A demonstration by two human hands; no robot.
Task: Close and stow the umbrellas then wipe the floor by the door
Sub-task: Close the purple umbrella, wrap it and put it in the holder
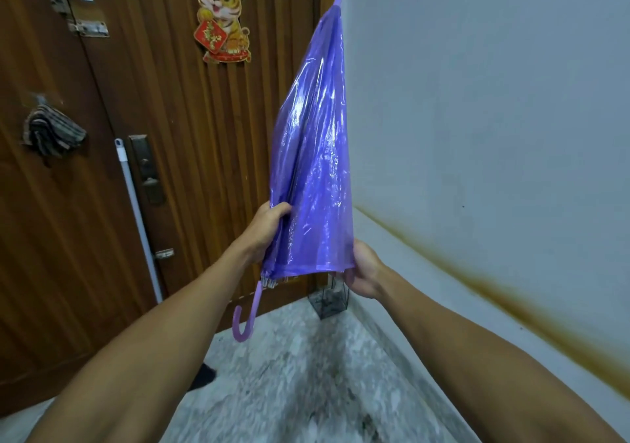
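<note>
Both arms reach forward over the speckled floor (306, 374). The left hand (264, 229) pinches the left edge of the folded purple umbrella (313, 170), fingers curled into the plastic. The right hand (363, 269) grips its lower right hem. The umbrella points tip-up, hooked handle (247, 316) hanging below. Beyond stand a wire stand (329, 301) and the door (170, 119).

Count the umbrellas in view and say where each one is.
1: a purple umbrella, folded, tip up, held between left hand and right hand before the door. Others may lie out of frame.
</note>
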